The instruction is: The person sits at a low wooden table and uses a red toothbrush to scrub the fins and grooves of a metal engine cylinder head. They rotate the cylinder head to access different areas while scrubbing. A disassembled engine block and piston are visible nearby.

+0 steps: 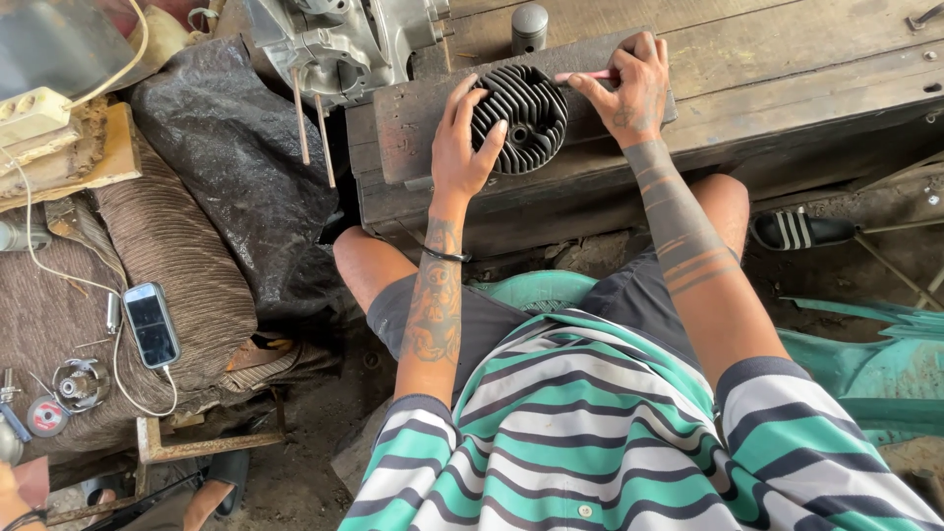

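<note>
From the head camera I look down on a seated person at a worn wooden workbench (806, 88), its planks grey, scarred and dusty. At 12 o'clock from the torso, a round finned cylinder head (521, 118) lies flat on a thick wood block (413, 128) on the bench; it is dark cast metal, ribbed with parallel fins, with a small hole near its middle. The left hand (462, 147) is spread open, fingers curled over the head's 9 o'clock edge, pressing it steady rather than gripping it. The right hand (629, 88) is pinched closed around a thin pink tool (585, 76), whose tip touches the fins at about 2 o'clock. I judge the work is mid-way: the fins look dull and sooty all over, so I cannot tell what portion is finished. At 11 o'clock a silvery engine casing (334, 44) sits just beyond the block. At 9 o'clock a phone (151, 324) with a white cable rests on brown ribbed fabric (187, 265), beside crinkled black plastic sheeting (236, 167). At 2 o'clock a black striped sandal (796, 231) lies on the dirt floor.
</note>
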